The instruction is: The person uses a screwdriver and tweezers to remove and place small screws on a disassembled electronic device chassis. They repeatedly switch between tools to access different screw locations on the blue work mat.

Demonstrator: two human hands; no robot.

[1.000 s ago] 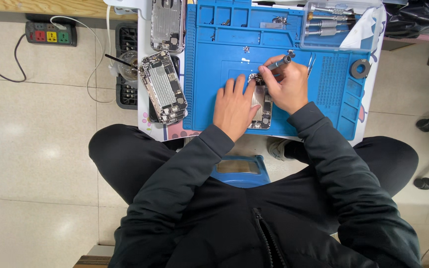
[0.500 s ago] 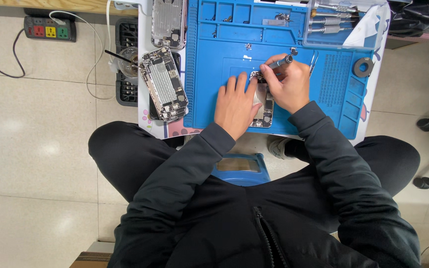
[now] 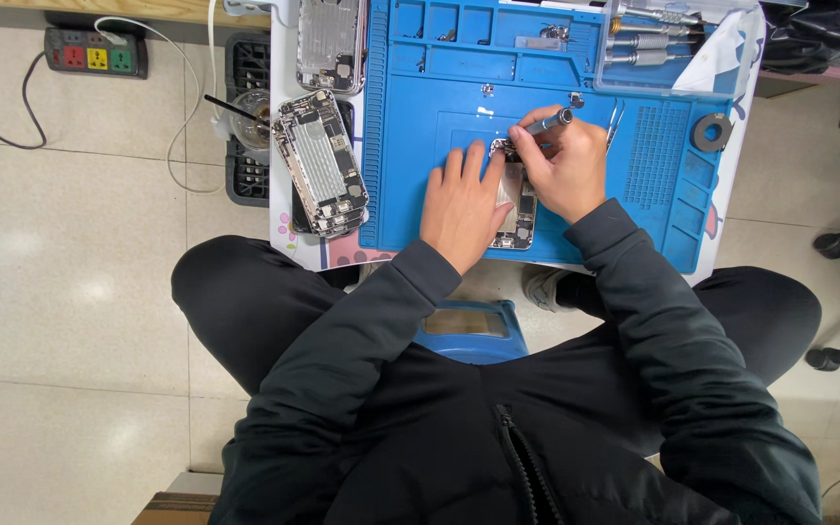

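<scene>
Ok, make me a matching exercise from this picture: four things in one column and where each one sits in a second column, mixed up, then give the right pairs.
Things:
1. screwdriver
2. opened phone
3. power strip
4. roll of tape

Places:
A. on the floor at upper left, with a cable
B. at the right edge of the blue mat
C. in the right hand
D. left of the mat, lying at a tilt

Pairs: 1-C, 2-D, 3-A, 4-B

The left hand lies flat on the small phone body at the middle of the mat.
</scene>
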